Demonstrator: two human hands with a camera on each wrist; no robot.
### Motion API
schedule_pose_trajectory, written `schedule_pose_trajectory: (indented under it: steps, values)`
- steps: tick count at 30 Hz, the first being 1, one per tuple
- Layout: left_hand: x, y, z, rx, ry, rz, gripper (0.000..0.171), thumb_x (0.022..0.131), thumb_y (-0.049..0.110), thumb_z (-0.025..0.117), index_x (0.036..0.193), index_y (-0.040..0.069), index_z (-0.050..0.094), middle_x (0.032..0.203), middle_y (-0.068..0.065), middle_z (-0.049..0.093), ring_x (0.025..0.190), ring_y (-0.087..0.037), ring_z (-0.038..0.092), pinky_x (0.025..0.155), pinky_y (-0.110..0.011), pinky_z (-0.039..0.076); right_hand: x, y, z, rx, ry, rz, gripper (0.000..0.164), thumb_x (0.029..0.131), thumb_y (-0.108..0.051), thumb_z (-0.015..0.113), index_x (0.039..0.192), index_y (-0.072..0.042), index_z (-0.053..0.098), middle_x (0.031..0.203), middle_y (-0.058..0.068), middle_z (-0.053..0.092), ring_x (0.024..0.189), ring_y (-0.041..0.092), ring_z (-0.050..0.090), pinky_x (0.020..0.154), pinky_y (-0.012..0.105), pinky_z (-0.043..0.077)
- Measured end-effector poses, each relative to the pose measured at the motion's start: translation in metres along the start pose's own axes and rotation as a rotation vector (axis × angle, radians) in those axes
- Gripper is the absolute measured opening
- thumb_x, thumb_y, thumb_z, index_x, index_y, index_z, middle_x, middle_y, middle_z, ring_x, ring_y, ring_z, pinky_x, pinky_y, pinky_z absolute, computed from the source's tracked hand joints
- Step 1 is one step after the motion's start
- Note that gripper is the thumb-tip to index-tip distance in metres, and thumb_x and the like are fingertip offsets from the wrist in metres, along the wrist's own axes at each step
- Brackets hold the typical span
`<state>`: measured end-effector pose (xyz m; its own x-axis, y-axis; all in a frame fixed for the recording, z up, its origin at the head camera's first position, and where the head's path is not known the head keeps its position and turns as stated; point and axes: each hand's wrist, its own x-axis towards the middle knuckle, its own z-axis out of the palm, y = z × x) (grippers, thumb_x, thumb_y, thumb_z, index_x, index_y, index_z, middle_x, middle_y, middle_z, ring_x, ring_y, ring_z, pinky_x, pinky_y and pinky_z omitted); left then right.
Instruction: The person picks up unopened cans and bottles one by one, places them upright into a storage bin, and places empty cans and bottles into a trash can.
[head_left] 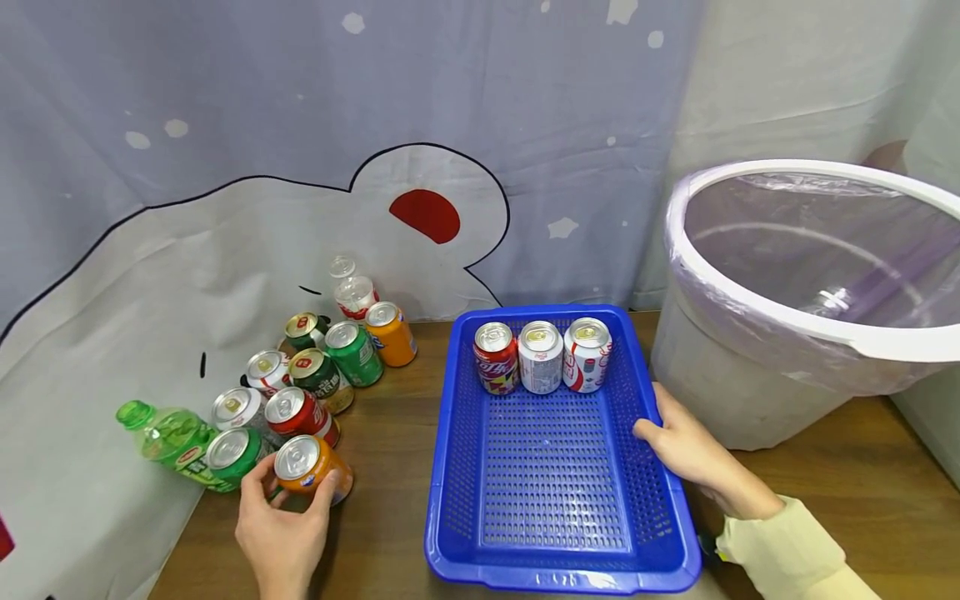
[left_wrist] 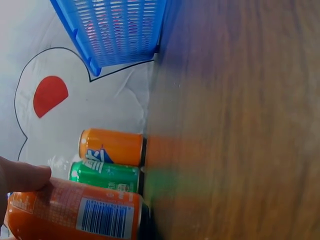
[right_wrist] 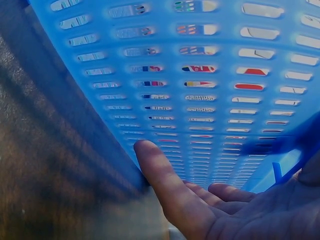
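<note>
My left hand [head_left: 283, 529] grips an orange soda can [head_left: 333, 477] at the front of a group of cans, thumb on one side and fingers on the other. The left wrist view shows the can's barcode side upright near the wooden table. On the right, my right hand [head_left: 686, 446] holds the side rim of a blue plastic basket [head_left: 562, 577], thumb over the rim and fingers against its outer wall. Inside, along the back, stand a dark red can [head_left: 497, 360], a white-and-silver can [head_left: 540, 358] and a white-and-red can [head_left: 587, 357].
Beside the left hand stand several cans, among them a red one [head_left: 303, 414], a green one [head_left: 354, 354] and another orange one [head_left: 391, 335]. A green-capped bottle [head_left: 176, 442] leans at far left; a clear bottle [head_left: 355, 293] is behind. A lined white bin [head_left: 727, 367] stands right of the basket.
</note>
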<state>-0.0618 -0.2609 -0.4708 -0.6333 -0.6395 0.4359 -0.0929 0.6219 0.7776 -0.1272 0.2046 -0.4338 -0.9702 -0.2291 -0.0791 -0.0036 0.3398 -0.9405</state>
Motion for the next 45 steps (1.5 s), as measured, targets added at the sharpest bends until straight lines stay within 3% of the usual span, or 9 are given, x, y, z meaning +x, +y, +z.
schedule_pose_trajectory:
  steps: [8, 16, 22, 33, 45]
  values:
    - [-0.001, 0.015, -0.004, -0.062, -0.052, 0.067, 0.076, 0.065, 0.01, 0.098, 0.131, 0.003, 0.062, 0.12, -0.007, 0.069, 0.101, 0.009, 0.054, 0.082, -0.001, 0.042, -0.002, 0.002, -0.001, -0.008, 0.005, 0.002, 0.051, 0.094, 0.005, 0.047, 0.143, 0.011, 0.033, 0.127, 0.036, 0.058, 0.095, 0.031, 0.068, 0.074, 0.036, 0.059]
    - [0.006, 0.051, -0.011, -0.158, -0.16, 0.186, 0.078, 0.063, 0.008, 0.099, 0.133, 0.008, 0.063, 0.122, 0.004, 0.069, 0.105, 0.001, 0.06, 0.083, -0.004, 0.046, -0.003, 0.002, -0.002, -0.01, 0.008, 0.011, 0.051, 0.095, 0.004, 0.047, 0.143, 0.01, 0.033, 0.127, 0.036, 0.059, 0.095, 0.03, 0.069, 0.074, 0.036, 0.059]
    - [0.011, 0.079, -0.01, -0.261, -0.272, 0.291, 0.079, 0.064, 0.005, 0.098, 0.134, 0.01, 0.062, 0.12, 0.005, 0.067, 0.103, -0.005, 0.062, 0.082, -0.008, 0.05, -0.003, 0.003, -0.003, -0.003, 0.005, 0.018, 0.053, 0.095, 0.004, 0.047, 0.145, 0.01, 0.032, 0.129, 0.036, 0.058, 0.096, 0.031, 0.068, 0.075, 0.036, 0.059]
    - [0.017, 0.133, 0.004, -0.503, -0.499, 0.364, 0.077, 0.067, -0.004, 0.093, 0.135, 0.006, 0.058, 0.121, -0.002, 0.069, 0.099, -0.012, 0.068, 0.082, -0.017, 0.056, -0.002, 0.0, -0.003, -0.008, 0.008, 0.001, 0.053, 0.094, 0.004, 0.047, 0.145, 0.012, 0.031, 0.128, 0.037, 0.058, 0.096, 0.031, 0.069, 0.075, 0.036, 0.059]
    - [0.003, 0.193, 0.032, -0.565, -0.696, 0.517, 0.07, 0.073, 0.013, 0.093, 0.133, 0.011, 0.058, 0.125, 0.001, 0.068, 0.097, -0.016, 0.07, 0.081, -0.025, 0.059, -0.001, -0.001, -0.001, -0.005, 0.007, 0.003, 0.05, 0.094, 0.004, 0.048, 0.142, 0.011, 0.034, 0.125, 0.035, 0.06, 0.094, 0.03, 0.069, 0.073, 0.036, 0.059]
